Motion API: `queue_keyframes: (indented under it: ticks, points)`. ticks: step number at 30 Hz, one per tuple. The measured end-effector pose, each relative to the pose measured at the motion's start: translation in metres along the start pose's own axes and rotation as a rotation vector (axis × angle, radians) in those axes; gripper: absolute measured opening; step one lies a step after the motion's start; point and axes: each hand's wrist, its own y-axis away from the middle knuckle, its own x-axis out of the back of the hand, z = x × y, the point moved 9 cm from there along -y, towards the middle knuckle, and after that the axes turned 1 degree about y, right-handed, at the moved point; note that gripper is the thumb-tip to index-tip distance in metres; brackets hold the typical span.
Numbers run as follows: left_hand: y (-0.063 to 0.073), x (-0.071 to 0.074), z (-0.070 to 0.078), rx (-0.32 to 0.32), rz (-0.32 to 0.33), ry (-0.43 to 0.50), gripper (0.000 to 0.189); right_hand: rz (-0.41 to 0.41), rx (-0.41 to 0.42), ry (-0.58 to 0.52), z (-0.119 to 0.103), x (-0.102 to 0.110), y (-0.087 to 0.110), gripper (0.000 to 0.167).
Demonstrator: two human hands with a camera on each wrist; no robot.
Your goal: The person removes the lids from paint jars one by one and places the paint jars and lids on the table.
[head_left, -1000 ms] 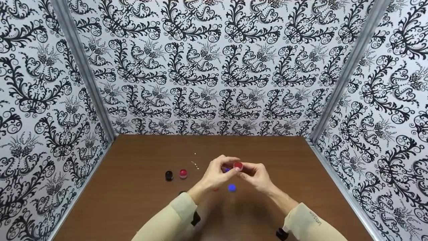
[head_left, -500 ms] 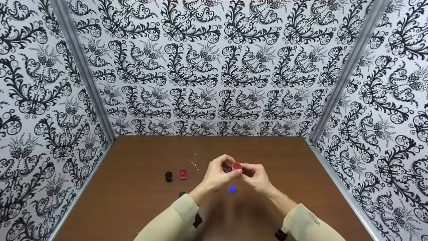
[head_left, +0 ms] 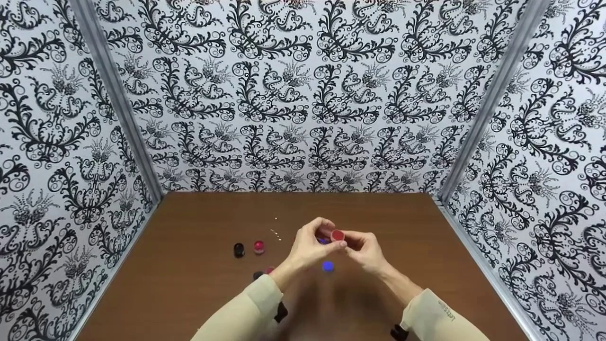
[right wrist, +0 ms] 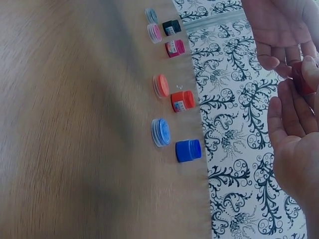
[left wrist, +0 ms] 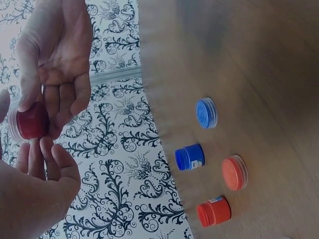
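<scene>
A small red paint jar (head_left: 337, 235) with a clear-rimmed lid is held up above the table, between both hands. My left hand (head_left: 307, 246) holds it from the left, thumb in front and curled index finger behind. From the other side my right hand (head_left: 367, 251) grips it; in the left wrist view its thumb presses the jar's red body (left wrist: 34, 122), while the clear lid (left wrist: 14, 122) points toward the left thumb. Beyond the hands stands an uncapped blue paint jar (left wrist: 190, 157), with its blue lid (head_left: 327, 266) lying nearer me.
An orange jar (left wrist: 214, 211) and orange lid (left wrist: 234, 173) lie left of the blue pair. Farther left stand a magenta jar (head_left: 259, 246) and a black jar (head_left: 239, 250), with a pink lid (right wrist: 154, 33) and a dark lid (head_left: 258, 275). Patterned walls (head_left: 303, 94) enclose the brown table (head_left: 199, 222).
Both hands stay around the red jar, which tilts slightly. My left thumb has slid a little to the right and down. The left forearm has shifted slightly right, showing more of the pink lid.
</scene>
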Motion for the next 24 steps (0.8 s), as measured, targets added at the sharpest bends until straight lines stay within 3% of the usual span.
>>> queue_keyframes:
  ticks: [6,11,19,24]
  points:
    - [-0.0016,-0.0015,0.0017,-0.058,-0.079,-0.049,0.047,0.0,-0.009,0.001,-0.0013,0.0013,0.0001,0.035]
    - [-0.0011,-0.0008,0.0046,-0.091,-0.087,-0.1,0.042,-0.008,0.017,0.006,-0.0018,0.0008,-0.0001,0.032]
    - [0.0001,-0.0006,0.0084,-0.095,-0.036,-0.088,0.028,0.0,-0.03,-0.002,0.0025,0.0003,0.0006,0.034]
    - [0.0006,0.0008,0.0045,-0.027,0.027,-0.038,0.028,0.006,-0.038,-0.015,0.0043,-0.0015,0.0011,0.037]
